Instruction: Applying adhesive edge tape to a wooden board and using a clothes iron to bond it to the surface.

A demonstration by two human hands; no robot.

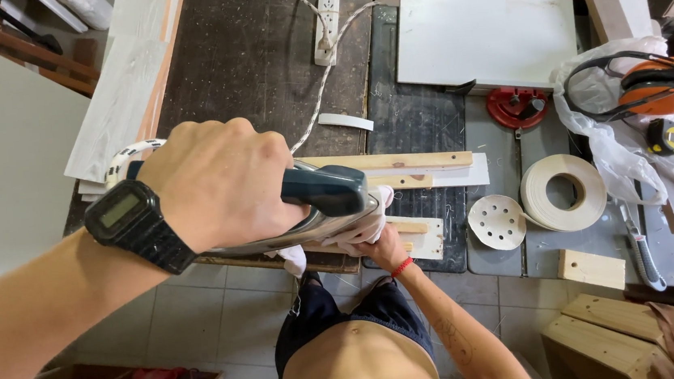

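While left hand [218, 179] grips smooth iron [318, 207] — right hand [383, 246] steadies.

- Your left hand [218, 179] grips the dark-handled clothes iron [306, 212] at the workbench's near edge.
- Your right hand [383, 246] sits just beside and under the iron's tip, on a white cloth [357, 230].
- Behind them lies a long wooden strip [399, 161].
- To your right lie a perforated sanding disc [496, 222], then a roll of pale edge banding [563, 192].
- Farther back rests a flat white board [486, 30].
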